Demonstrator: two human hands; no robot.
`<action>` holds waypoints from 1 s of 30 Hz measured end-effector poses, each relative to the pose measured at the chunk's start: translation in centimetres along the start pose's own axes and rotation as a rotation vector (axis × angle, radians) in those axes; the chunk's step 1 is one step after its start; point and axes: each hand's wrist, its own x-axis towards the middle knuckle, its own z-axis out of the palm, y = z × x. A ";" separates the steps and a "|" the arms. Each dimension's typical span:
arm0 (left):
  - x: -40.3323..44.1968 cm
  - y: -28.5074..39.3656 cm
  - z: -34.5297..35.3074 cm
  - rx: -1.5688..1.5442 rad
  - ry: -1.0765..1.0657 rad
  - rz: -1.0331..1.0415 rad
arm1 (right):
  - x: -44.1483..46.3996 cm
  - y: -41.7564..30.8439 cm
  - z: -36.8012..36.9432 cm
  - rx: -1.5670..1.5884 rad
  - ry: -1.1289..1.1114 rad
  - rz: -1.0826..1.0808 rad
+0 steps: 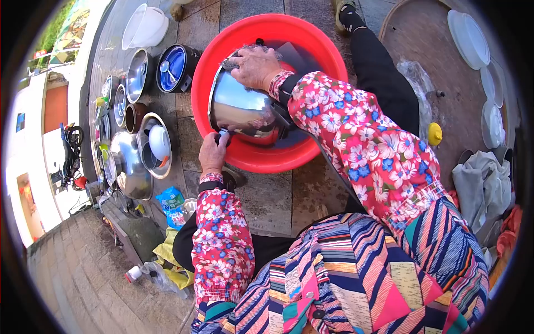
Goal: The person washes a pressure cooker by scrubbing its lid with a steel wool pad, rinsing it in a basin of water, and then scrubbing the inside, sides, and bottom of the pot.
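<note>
A shiny metal pot (239,106) lies tilted on its side in a red plastic basin (206,67) with dark water. My left hand (213,150) is closed on the pot's near edge, the thumb at a small fitting there. Bent over the pot's upper side, my right hand (257,68) presses a grey steel wool scrubber (229,60) against the metal. Part of the scrubber is hidden under the fingers. A dark flat piece (297,58) shows in the water behind my right hand.
Pots and bowls stand at the left, among them a blue-lined pot (172,68), a large metal bowl (132,167) and a white tub (146,26). A blue packet (171,206) lies near my left knee. On the right, a round wooden board (411,33) bears plastic lids (469,39).
</note>
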 end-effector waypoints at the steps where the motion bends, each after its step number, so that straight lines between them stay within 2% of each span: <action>1: -1.1 -0.2 0.5 0.114 0.066 0.075 | -1.0 -1.3 -0.3 -0.025 0.027 0.003; 2: -1.6 -0.4 1.5 0.227 0.132 0.160 | -2.3 -2.7 -0.4 -0.020 0.046 -0.039; 4: -1.9 -0.2 1.9 0.257 0.147 0.118 | -5.8 -5.6 0.5 -0.104 0.172 -0.234; 6: -2.4 0.7 1.8 0.268 0.110 0.063 | -9.2 -5.3 2.3 -0.080 0.136 -0.442; 8: -2.0 2.0 0.9 0.272 -0.042 -0.052 | -7.9 -2.3 1.0 0.008 0.179 -0.413; 9: -2.2 1.9 1.0 0.286 -0.020 -0.074 | -6.4 -1.0 -0.5 0.035 0.172 -0.278; 11: -1.5 1.6 1.5 0.313 0.009 -0.113 | -1.6 2.1 -1.8 0.199 -0.170 -0.010; 12: -1.2 1.8 1.7 0.319 0.013 -0.092 | 0.7 4.7 0.1 0.253 -0.251 0.083; 13: -1.3 1.7 1.7 0.325 0.023 -0.091 | 0.9 4.0 0.5 0.238 -0.176 0.039; 14: -1.2 1.4 1.8 0.331 0.033 -0.091 | 4.1 9.5 2.1 0.634 -0.543 0.066; 15: -1.5 1.8 1.5 0.350 0.047 -0.086 | 4.3 11.0 3.6 0.201 -0.392 -0.247; 16: -1.4 1.6 1.6 0.364 0.052 -0.060 | 5.1 13.2 6.9 0.468 -0.435 0.013; 18: -1.0 1.4 1.5 0.345 0.042 -0.059 | 3.9 11.8 3.7 0.052 -0.402 -0.162; 19: -0.8 1.2 1.4 0.330 0.029 -0.054 | 3.2 10.7 3.1 -0.001 -0.329 -0.124; 22: 0.0 0.8 1.2 0.291 0.041 -0.020 | 0.2 3.1 -0.7 0.257 0.092 0.282; 24: -0.1 0.9 1.0 0.292 0.066 -0.001 | -0.3 0.4 0.9 0.222 0.355 0.140; 25: 0.0 0.7 1.3 0.308 0.095 0.007 | -0.5 -1.3 0.9 0.211 0.392 0.058; 28: -0.2 0.7 1.3 0.249 0.104 0.012 | -1.0 -5.3 2.0 -0.017 0.429 -0.170; 30: -0.2 0.6 1.4 0.230 0.097 0.006 | -2.0 -7.7 2.6 -0.150 0.368 -0.276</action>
